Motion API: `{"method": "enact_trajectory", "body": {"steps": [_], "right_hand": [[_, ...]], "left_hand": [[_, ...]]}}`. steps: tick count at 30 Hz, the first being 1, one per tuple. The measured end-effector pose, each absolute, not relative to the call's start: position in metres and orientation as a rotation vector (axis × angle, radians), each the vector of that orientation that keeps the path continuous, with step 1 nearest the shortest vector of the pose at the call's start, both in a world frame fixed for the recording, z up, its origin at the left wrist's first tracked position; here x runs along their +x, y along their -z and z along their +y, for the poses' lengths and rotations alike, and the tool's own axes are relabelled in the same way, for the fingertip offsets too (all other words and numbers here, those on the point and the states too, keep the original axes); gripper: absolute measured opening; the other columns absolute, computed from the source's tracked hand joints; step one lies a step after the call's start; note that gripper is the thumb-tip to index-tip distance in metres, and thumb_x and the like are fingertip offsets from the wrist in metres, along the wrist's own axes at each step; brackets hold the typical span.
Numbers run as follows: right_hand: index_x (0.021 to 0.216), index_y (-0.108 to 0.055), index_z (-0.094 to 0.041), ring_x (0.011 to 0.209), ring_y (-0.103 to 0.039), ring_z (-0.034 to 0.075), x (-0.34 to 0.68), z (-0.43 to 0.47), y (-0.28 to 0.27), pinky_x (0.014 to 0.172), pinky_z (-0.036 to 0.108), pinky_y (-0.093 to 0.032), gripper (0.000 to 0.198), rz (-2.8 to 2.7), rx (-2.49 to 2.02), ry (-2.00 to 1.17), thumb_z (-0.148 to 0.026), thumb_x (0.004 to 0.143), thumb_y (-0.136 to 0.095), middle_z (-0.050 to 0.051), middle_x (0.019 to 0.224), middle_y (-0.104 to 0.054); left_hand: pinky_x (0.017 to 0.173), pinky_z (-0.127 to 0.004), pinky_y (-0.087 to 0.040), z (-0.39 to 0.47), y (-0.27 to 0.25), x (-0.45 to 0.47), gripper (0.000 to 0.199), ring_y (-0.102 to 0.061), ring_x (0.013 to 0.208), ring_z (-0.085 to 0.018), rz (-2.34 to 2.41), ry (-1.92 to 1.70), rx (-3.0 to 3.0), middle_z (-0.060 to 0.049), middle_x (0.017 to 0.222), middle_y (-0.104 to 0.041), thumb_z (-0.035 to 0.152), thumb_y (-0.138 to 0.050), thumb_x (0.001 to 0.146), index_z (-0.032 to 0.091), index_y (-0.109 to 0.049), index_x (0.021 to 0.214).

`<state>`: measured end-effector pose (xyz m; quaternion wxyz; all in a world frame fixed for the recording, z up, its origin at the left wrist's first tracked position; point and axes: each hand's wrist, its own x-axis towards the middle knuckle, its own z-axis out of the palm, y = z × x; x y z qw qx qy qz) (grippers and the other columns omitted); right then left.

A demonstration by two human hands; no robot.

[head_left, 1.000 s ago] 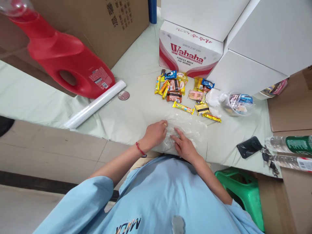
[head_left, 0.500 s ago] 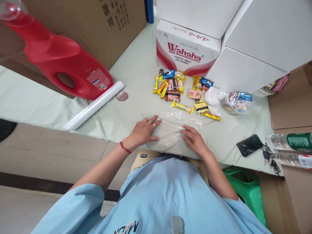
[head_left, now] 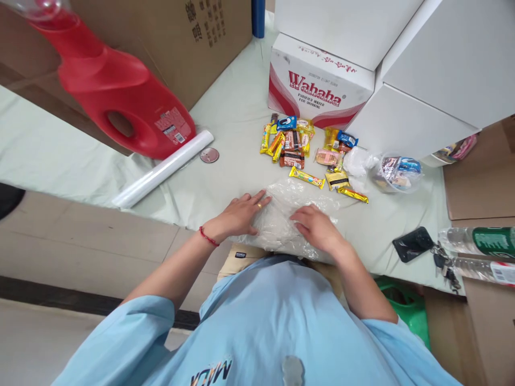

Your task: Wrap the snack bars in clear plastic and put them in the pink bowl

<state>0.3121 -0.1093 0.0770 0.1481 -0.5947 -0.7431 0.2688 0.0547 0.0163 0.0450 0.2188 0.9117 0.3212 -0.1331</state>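
On surface near snacks (head_left: 300, 147), we press both hands, L (head_left: 241, 213) & R (head_left: 317, 229), fingers spread flat on clear bag (head_left: 277, 225).

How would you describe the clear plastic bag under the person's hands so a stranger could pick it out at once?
Start at the Wahaha box and come toward the person, past the snack packets. The clear plastic bag lies flat under both hands, at the cloth's near edge. Unlike the colourful packets, it is see-through and crinkled.

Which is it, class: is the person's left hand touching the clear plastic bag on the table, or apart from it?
Touching. The head view shows the left hand lying flat with its fingers on the clear plastic bag.
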Motion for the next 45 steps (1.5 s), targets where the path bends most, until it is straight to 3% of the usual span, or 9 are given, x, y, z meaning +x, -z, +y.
{"method": "enact_trajectory", "body": {"steps": [6, 10, 12, 15, 22, 27, 32, 38, 45], "right_hand": [[0.15, -0.062, -0.029, 0.157, -0.036, 0.031, 0.24, -0.105, -0.031, 0.132, 0.057, -0.025, 0.054, -2.557, -1.384, -0.742, -0.026, 0.098, -0.072, 0.009, 0.168, -0.046], [0.154, -0.057, -0.027, 0.161, -0.03, 0.03, 0.23, -0.112, -0.011, 0.133, 0.059, -0.017, 0.056, -2.541, -1.372, -0.709, -0.029, 0.099, -0.07, 0.01, 0.17, -0.042], [0.152, -0.059, -0.025, 0.161, -0.03, 0.03, 0.23, -0.113, -0.005, 0.134, 0.059, -0.017, 0.056, -2.502, -1.392, -0.716, -0.029, 0.098, -0.071, 0.011, 0.167, -0.047], [0.148, -0.063, -0.019, 0.16, -0.032, 0.032, 0.228, -0.113, -0.002, 0.133, 0.058, -0.019, 0.055, -2.428, -1.459, -0.748, -0.028, 0.095, -0.074, 0.015, 0.161, -0.054], [0.15, -0.059, -0.023, 0.155, -0.041, 0.026, 0.216, -0.13, -0.018, 0.134, 0.056, -0.019, 0.049, -2.51, -1.397, -0.737, -0.02, 0.101, -0.062, 0.01, 0.16, -0.056], [0.133, -0.072, -0.023, 0.142, -0.055, 0.022, 0.251, -0.135, -0.032, 0.122, 0.043, -0.043, 0.032, -2.411, -1.272, -0.886, -0.026, 0.105, -0.056, 0.008, 0.152, -0.063], [0.139, -0.07, -0.023, 0.129, -0.059, 0.031, 0.365, -0.098, -0.052, 0.115, 0.053, -0.048, 0.047, -1.963, -1.983, -0.481, -0.013, 0.097, -0.051, 0.011, 0.136, -0.071], [0.158, -0.051, -0.015, 0.137, -0.054, 0.036, 0.445, -0.032, -0.06, 0.113, 0.047, -0.048, 0.076, -2.045, -2.408, -0.343, -0.007, 0.082, -0.059, 0.017, 0.162, -0.05], [0.135, -0.07, -0.013, 0.105, -0.07, 0.032, 0.454, -0.022, -0.083, 0.093, 0.042, -0.055, 0.047, -1.813, -2.388, -0.263, -0.029, 0.092, -0.057, 0.019, 0.121, -0.074]], "left_hand": [[0.118, -0.047, -0.044, 0.028, -0.04, 0.039, 0.094, -0.043, 0.152, -0.038, 0.898, 0.193, 2.417, -0.015, 0.178, -0.021, 0.029, -0.078, 0.082, 0.024, -0.035, 0.165], [0.118, -0.055, -0.045, 0.006, -0.055, 0.049, 0.049, -0.052, 0.142, -0.04, 1.345, -0.127, 2.344, -0.021, 0.158, -0.051, 0.023, -0.064, 0.091, 0.015, -0.064, 0.14], [0.111, -0.05, -0.052, -0.015, -0.062, 0.064, 0.037, -0.064, 0.125, -0.032, 1.381, -0.379, 2.229, -0.019, 0.14, -0.062, 0.028, -0.055, 0.098, 0.014, -0.068, 0.13], [0.095, -0.04, -0.061, -0.036, -0.057, 0.09, 0.038, -0.071, 0.103, -0.022, 1.143, -0.482, 2.024, -0.013, 0.126, -0.067, 0.04, -0.047, 0.105, 0.019, -0.068, 0.128], [0.13, -0.056, -0.028, -0.006, -0.013, 0.094, 0.054, -0.041, 0.155, -0.028, 1.256, -0.37, 2.321, -0.013, 0.161, -0.054, 0.035, -0.024, 0.111, 0.018, -0.06, 0.147], [0.131, -0.063, -0.016, -0.001, -0.01, 0.077, 0.058, -0.035, 0.16, -0.029, 1.216, -0.229, 2.541, -0.011, 0.172, -0.039, 0.04, -0.026, 0.11, 0.024, -0.043, 0.163], [0.13, -0.07, -0.004, -0.013, -0.009, 0.074, 0.068, -0.029, 0.162, -0.034, 1.209, -0.229, 2.582, -0.015, 0.174, -0.031, 0.052, -0.037, 0.107, 0.024, -0.031, 0.169], [0.129, -0.072, -0.002, -0.013, -0.008, 0.075, 0.07, -0.028, 0.163, -0.035, 1.203, -0.231, 2.565, -0.016, 0.174, -0.032, 0.052, -0.04, 0.106, 0.022, -0.032, 0.168], [0.131, -0.069, -0.004, -0.014, -0.008, 0.075, 0.067, -0.029, 0.163, -0.033, 1.217, -0.266, 2.526, -0.013, 0.173, -0.034, 0.053, -0.041, 0.106, 0.027, -0.036, 0.167]]}}
